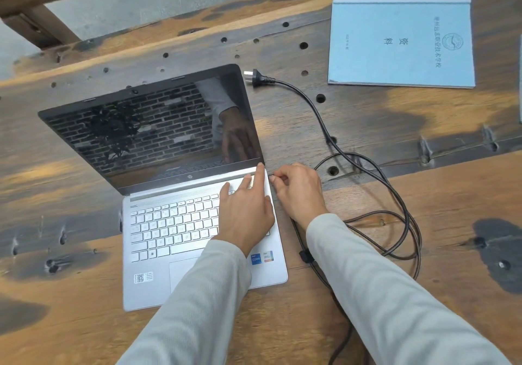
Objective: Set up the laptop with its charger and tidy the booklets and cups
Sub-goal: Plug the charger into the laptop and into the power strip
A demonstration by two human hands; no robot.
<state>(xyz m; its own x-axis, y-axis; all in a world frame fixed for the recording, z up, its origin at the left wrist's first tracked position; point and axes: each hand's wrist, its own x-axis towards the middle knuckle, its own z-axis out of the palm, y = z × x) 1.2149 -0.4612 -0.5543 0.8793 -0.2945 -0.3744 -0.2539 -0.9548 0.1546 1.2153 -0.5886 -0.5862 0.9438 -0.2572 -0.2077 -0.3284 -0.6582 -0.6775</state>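
Observation:
A silver laptop (180,223) lies open on the wooden table, its dark screen (152,135) switched off. My left hand (245,209) rests flat on the keyboard's right side, fingers spread, the index finger reaching the hinge corner. My right hand (296,189) is pinched on the charger's small connector right at the laptop's right edge. The black charger cable (395,203) loops over the table to the right. Its wall plug (258,77) lies loose behind the screen. A light blue booklet (401,42) lies flat at the far right.
The wooden table (452,144) is rough, with several round holes and dark patches. Its far edge runs behind the laptop, with grey floor beyond. A sliver of another pale object (520,82) shows at the right frame edge.

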